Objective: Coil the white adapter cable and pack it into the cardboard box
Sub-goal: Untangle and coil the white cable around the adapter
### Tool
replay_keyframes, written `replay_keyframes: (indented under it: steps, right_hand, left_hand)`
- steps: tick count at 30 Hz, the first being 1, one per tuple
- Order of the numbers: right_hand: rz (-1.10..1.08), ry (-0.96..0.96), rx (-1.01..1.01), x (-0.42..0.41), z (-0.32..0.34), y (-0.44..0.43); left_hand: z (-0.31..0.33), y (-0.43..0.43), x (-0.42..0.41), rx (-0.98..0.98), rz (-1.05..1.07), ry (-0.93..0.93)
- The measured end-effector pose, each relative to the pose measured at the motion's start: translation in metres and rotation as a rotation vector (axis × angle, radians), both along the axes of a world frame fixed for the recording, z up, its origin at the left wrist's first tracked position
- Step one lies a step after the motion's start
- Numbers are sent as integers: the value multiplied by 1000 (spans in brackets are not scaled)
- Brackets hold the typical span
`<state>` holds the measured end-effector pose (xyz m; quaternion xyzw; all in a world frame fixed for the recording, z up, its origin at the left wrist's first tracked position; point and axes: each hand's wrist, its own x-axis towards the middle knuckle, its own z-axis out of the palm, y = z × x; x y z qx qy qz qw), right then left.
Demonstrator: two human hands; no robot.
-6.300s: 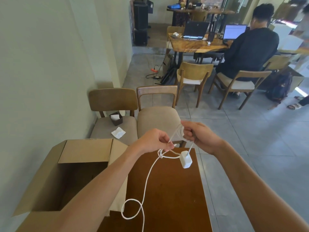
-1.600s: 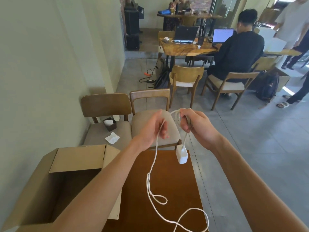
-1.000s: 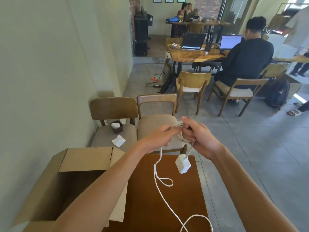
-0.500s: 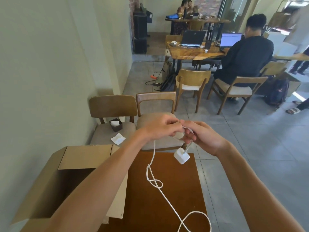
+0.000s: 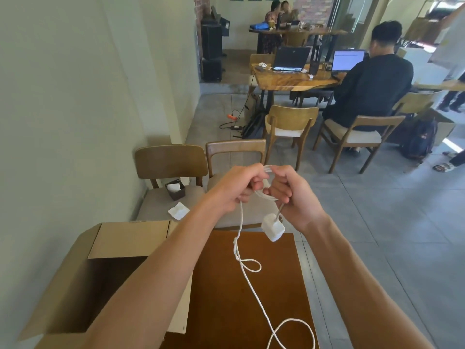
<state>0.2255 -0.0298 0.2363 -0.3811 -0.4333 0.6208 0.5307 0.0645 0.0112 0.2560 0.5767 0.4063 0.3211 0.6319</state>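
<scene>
Both hands are closed on the white adapter cable (image 5: pixel 247 280): the left hand (image 5: pixel 237 188) pinches the running strand between thumb and fingers, and the right hand (image 5: pixel 293 195) is curled round a small bundle of loops held between the two fists. How many turns sit in that bundle is hard to tell, since the fingers cover most of it.

From the right hand a short length drops to the white adapter block (image 5: pixel 273 227), which hangs free in the air, tilted, its long axis slanting down and to the right, just above the far edge of the brown table (image 5: pixel 281 293). From the left hand the loose strand falls nearly straight down, makes a small loop on the tabletop, then runs diagonally toward the near right corner, where it curls into a larger loop at the bottom edge of the view.

Both forearms reach forward and converge, wrists raised above the table, knuckles facing each other and nearly touching. The cardboard box (image 5: pixel 108 268) stands open on the left, beside the table, its flaps up, under the left forearm. Two wooden chairs (image 5: pixel 176 167) stand beyond the table against the wall.
</scene>
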Motion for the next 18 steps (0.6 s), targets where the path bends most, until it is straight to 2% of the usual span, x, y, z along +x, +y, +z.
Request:
replay_keyframes:
  steps: [3, 6, 8, 10, 13, 15, 18]
  right_hand:
    - [-32, 102, 4, -9, 5, 2]
    - [-10, 357, -2, -18, 8, 4]
    - [11, 424, 14, -21, 8, 5]
    - [55, 371, 53, -19, 7, 3]
    - [117, 155, 142, -16, 7, -2]
    - [109, 1, 200, -15, 7, -4]
    - [25, -118, 242, -8, 6, 0]
  left_hand:
    - [-1, 2, 1, -53, 3, -77]
    - [-1, 3, 3, -126, -9, -175]
    - [-3, 3, 1, -153, -35, -216]
    - [-8, 3, -2, -135, -59, -188]
    - [-22, -2, -10, -57, -63, -99]
    - [-35, -7, -17, 18, -65, 27]
    - [-58, -16, -28, 63, -96, 206]
